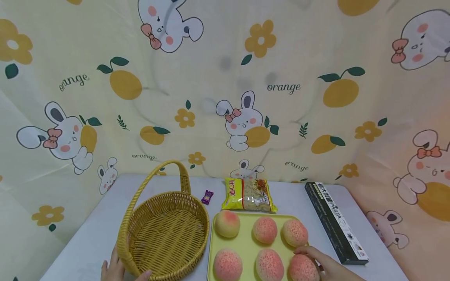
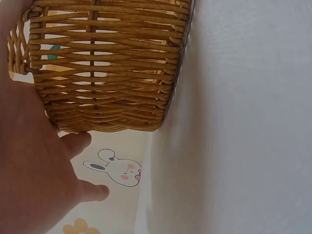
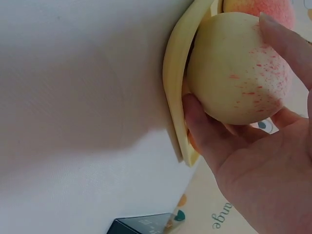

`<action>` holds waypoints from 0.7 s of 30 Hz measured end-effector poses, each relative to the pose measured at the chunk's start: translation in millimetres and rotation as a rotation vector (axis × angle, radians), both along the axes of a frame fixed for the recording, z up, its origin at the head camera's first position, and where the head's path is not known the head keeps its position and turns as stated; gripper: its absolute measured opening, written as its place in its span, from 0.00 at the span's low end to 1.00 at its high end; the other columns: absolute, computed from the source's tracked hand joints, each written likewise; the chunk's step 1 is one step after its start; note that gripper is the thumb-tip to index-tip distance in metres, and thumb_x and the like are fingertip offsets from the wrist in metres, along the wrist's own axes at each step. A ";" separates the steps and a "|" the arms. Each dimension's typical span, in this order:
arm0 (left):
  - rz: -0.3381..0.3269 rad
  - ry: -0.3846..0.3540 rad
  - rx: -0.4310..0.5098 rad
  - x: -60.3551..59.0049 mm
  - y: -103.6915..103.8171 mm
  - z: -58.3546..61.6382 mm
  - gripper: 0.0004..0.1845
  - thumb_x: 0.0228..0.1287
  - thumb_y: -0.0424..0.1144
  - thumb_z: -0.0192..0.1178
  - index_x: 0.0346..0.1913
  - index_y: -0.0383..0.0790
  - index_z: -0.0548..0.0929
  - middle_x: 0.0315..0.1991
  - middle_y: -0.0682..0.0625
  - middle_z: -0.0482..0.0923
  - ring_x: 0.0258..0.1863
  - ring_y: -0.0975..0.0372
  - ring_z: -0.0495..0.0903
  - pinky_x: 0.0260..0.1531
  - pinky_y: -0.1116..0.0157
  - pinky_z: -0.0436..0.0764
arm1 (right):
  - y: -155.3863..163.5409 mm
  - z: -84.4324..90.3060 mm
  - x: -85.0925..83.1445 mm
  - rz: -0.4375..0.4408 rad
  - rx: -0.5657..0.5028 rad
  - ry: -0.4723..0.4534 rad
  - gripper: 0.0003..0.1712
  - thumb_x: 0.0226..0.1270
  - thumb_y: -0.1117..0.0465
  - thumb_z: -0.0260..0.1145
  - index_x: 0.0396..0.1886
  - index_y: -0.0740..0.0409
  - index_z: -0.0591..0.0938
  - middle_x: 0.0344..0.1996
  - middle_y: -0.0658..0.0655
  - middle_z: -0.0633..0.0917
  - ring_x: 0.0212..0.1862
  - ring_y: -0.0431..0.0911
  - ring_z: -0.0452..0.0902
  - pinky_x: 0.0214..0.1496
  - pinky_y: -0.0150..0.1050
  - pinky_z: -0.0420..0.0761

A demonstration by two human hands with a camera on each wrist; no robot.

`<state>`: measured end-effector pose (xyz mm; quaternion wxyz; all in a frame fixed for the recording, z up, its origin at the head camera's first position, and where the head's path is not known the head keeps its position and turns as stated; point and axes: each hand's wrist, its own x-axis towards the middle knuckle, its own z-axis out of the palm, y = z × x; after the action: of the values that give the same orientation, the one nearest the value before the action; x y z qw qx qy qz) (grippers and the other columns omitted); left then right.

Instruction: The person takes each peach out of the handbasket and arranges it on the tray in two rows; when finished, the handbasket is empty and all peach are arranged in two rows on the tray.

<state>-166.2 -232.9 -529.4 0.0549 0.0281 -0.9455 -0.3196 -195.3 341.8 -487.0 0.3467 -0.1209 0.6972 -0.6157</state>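
Note:
On the left of the table stands a woven basket [image 1: 165, 238] with a tall arched handle; its inside shows only bare weave. My left hand [image 1: 114, 269] holds the basket's near left side by the handle's foot, two fingers [image 2: 95, 191] spread free of the weave. Rows of pink peaches [image 1: 227, 264] lie on a yellow tray [image 1: 246, 219]. My right hand [image 1: 318, 259] grips the peach [image 1: 303, 268] at the tray's near right corner. In the right wrist view, thumb and fingers curve round this pale, red-speckled peach [image 3: 234, 73], close over the tray's rim [image 3: 176, 63].
Behind the tray lies a yellow bag of pasta [image 1: 249, 195], with a small purple wrapped sweet [image 1: 207, 197] to its left. A long black pasta box [image 1: 335, 222] lies along the table's right side. A printed cloth [image 1: 211, 78] hangs behind the table.

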 end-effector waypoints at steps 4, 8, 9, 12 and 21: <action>0.003 -0.006 0.013 0.3 0.8 0.8 0.61 0.55 0.59 0.69 0.78 0.28 0.46 0.73 0.22 0.43 0.68 0.26 0.50 0.47 0.18 0.47 | 2.7 0.7 -2.9 0.039 0.054 0.086 0.39 0.67 0.68 0.68 0.71 0.67 0.58 0.61 0.62 0.69 0.57 0.55 0.71 0.53 0.51 0.81; 0.000 0.004 0.026 2.4 2.9 3.0 0.61 0.56 0.59 0.69 0.78 0.29 0.44 0.74 0.22 0.43 0.68 0.26 0.50 0.47 0.18 0.47 | 5.6 12.3 -0.8 0.035 0.125 0.100 0.42 0.66 0.66 0.69 0.74 0.66 0.57 0.63 0.65 0.69 0.59 0.58 0.71 0.55 0.55 0.81; 0.002 0.014 0.026 3.0 3.3 3.4 0.61 0.56 0.58 0.70 0.79 0.30 0.44 0.74 0.22 0.43 0.68 0.26 0.50 0.47 0.18 0.47 | 6.3 18.1 -0.9 0.025 0.165 0.116 0.41 0.67 0.64 0.68 0.74 0.67 0.58 0.63 0.66 0.69 0.58 0.57 0.71 0.54 0.57 0.81; 0.008 0.050 0.016 3.7 5.9 3.9 0.62 0.55 0.57 0.70 0.80 0.34 0.42 0.73 0.23 0.45 0.68 0.26 0.51 0.46 0.17 0.49 | 6.5 37.3 -6.7 0.013 0.291 0.293 0.33 0.70 0.62 0.66 0.69 0.70 0.65 0.58 0.65 0.75 0.52 0.52 0.75 0.49 0.52 0.83; 0.038 0.115 0.008 8.7 12.6 3.6 0.60 0.56 0.57 0.69 0.80 0.39 0.41 0.75 0.25 0.43 0.75 0.32 0.38 0.48 0.17 0.45 | -61.3 52.4 -33.1 -0.263 0.962 1.031 0.31 0.70 0.40 0.63 0.62 0.56 0.80 0.60 0.67 0.74 0.61 0.66 0.70 0.55 0.70 0.72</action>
<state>-157.5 -220.2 -525.9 0.1151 0.0277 -0.9389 -0.3232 -228.3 280.5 -434.6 -0.0890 -0.1452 0.9752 -0.1415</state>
